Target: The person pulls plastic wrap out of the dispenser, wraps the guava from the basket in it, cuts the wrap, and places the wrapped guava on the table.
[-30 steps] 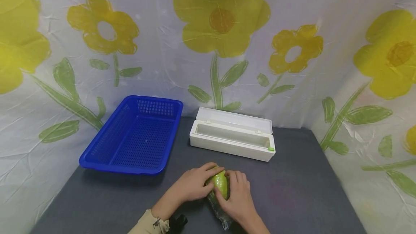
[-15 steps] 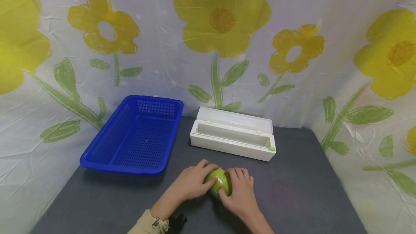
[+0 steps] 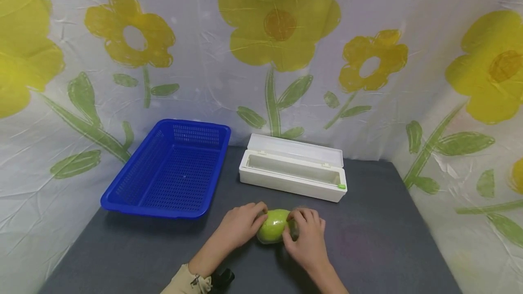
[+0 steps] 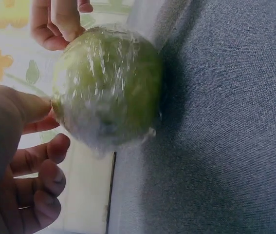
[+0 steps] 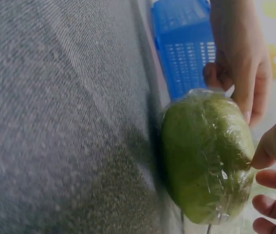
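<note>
A green fruit (image 3: 273, 232) wrapped in clear plastic film lies on the grey table (image 3: 380, 248), near the front edge and roughly centred. The left hand (image 3: 237, 229) is set against the fruit's left side, its fingers (image 4: 40, 163) curled round that side and touching the film. The right hand (image 3: 308, 239) is set against the right side, fingers (image 5: 266, 204) likewise curled onto the wrapped surface. The fruit sits between both hands and rests on the table. Behind it to the left stands a blue perforated basket (image 3: 171, 169). Behind it to the right stands a long white box (image 3: 293, 172) with its lid raised. A flower-printed sheet (image 3: 282, 26) forms the backdrop.
</note>
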Available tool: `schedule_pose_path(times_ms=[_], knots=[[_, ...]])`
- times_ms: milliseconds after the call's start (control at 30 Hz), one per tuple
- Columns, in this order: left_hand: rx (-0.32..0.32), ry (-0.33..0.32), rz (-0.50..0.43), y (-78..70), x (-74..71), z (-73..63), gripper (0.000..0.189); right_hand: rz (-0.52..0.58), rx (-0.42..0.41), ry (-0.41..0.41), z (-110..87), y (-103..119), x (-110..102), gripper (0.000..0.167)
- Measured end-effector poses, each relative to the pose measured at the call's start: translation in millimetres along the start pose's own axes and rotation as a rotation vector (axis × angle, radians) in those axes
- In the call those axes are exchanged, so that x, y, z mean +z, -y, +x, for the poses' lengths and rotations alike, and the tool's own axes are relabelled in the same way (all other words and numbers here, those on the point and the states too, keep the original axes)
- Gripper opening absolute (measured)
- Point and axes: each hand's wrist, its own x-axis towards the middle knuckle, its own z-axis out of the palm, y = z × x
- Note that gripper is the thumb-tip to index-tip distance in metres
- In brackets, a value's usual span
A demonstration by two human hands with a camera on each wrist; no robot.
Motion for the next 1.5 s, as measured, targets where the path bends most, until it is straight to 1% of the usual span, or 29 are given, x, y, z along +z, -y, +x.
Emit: schedule_pose_path(times_ms=[167, 267, 333, 400, 467, 533, 633, 700, 767, 833, 900, 1033, 1133, 1267, 1400, 1500], knots=[[0.004, -0.024, -0.036, 1.8, 1.2, -1.4, 0.012, -0.002, -0.006, -0.048, 0.5, -4, 1, 0.021], [0.003, -0.049, -0.065, 2.4, 3.3, -2.9, 0.010, 0.018, 0.005, -0.042, 0.8, -7, 2, 0.021], [0.002, -0.070, -0.083, 2.5, 4.8, -4.2, 0.009, 0.042, 0.027, -0.026, 0.7, -8, 3, 0.020], [-0.002, -0.084, -0.102, 2.8, 6.4, -5.3, 0.015, 0.067, 0.061, -0.004, 0.5, -10, 3, 0.019], [-0.015, -0.084, -0.125, 3.4, 7.5, -6.0, 0.028, 0.091, 0.103, 0.022, 0.2, -11, 4, 0.019], [-0.041, -0.066, -0.163, 3.8, 7.9, -5.9, 0.045, 0.115, 0.141, 0.047, 0.1, -12, 4, 0.018], [-0.091, -0.014, -0.220, 5.1, 9.7, -4.4, 0.066, 0.146, 0.177, 0.075, 0.3, -15, 6, 0.016], [-0.118, 0.027, -0.250, 6.2, 12.2, -2.6, 0.075, 0.166, 0.186, 0.086, 0.5, -16, 7, 0.016], [-0.137, 0.060, -0.268, 7.3, 15.8, -0.5, 0.079, 0.180, 0.188, 0.093, 0.6, -16, 8, 0.016], [-0.150, 0.077, -0.287, 8.0, 19.2, 1.8, 0.079, 0.190, 0.184, 0.098, 0.8, -15, 10, 0.015], [-0.155, 0.072, -0.310, 8.4, 22.2, 4.2, 0.077, 0.201, 0.185, 0.106, 1.0, -14, 11, 0.013], [-0.167, 0.019, -0.375, 9.0, 26.1, 9.6, 0.072, 0.215, 0.205, 0.125, 1.9, -10, 11, 0.011], [-0.195, -0.006, -0.409, 9.8, 28.5, 13.8, 0.075, 0.217, 0.226, 0.135, 2.9, -8, 10, 0.011], [-0.229, 0.014, -0.446, 10.9, 31.9, 18.1, 0.083, 0.221, 0.244, 0.139, 3.7, -8, 12, 0.009], [-0.221, 0.029, -0.489, 12.8, 36.0, 20.1, 0.083, 0.238, 0.252, 0.148, 3.8, -7, 14, 0.008], [-0.205, 0.032, -0.499, 15.2, 40.2, 21.2, 0.079, 0.284, 0.294, 0.183, 4.6, -7, 15, 0.008]])
